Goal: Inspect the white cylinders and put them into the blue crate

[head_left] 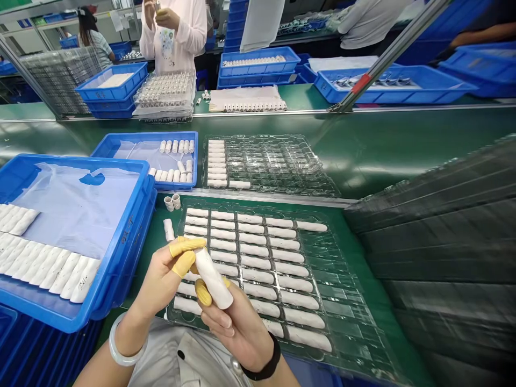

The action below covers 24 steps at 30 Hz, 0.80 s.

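A plain white cylinder [214, 280], tilted with its lower end toward me, is held between my two hands over the near tray. My left hand [165, 269], wearing yellow finger cots, pinches its upper end. My right hand [244, 322], also with yellow finger cots, grips it from below and the right. Beneath them lies a clear plastic tray [346, 301] with rows of white cylinders [300, 318] in its slots; the right-hand columns show mostly bare plastic. My hands hide part of its left columns. Another short white cylinder [168, 230] lies left of the tray.
A blue bin [139, 226] at left holds white cylinders on a plastic sheet. Behind it stands a smaller blue bin [195, 161] with short pieces. A second clear tray [274, 161] lies farther back. A dark stack [443, 258] rises at right. Co-workers stand across the bench.
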Tool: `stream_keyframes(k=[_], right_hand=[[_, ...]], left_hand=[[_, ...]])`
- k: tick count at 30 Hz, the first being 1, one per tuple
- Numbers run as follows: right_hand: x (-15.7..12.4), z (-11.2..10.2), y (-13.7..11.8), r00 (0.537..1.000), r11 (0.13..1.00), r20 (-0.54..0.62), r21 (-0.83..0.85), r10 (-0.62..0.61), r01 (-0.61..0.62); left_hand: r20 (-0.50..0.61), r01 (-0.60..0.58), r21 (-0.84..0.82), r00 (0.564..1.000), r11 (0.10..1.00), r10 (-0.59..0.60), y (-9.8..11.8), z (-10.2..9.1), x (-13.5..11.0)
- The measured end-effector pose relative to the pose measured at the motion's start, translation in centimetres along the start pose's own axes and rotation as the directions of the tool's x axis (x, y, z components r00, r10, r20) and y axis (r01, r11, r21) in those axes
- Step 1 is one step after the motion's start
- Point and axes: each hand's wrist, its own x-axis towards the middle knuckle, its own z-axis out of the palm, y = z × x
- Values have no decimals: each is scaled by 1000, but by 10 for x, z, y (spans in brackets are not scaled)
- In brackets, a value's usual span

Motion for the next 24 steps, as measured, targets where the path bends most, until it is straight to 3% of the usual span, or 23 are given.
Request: stream_keyframes(k=[3,8,24], right_hand=[[-3,2,0,993,995,-110,-98,-44,33],[-8,10,1,967,973,-185,-185,-175,140],[0,24,5,925,919,-256,-351,-280,181]], left_hand=[[-21,23,-26,1000,999,-23,-6,3,-1],[-22,74,-79,997,994,-76,-9,6,-4],[-32,-142,-12,989,990,141,-2,-2,-2]])
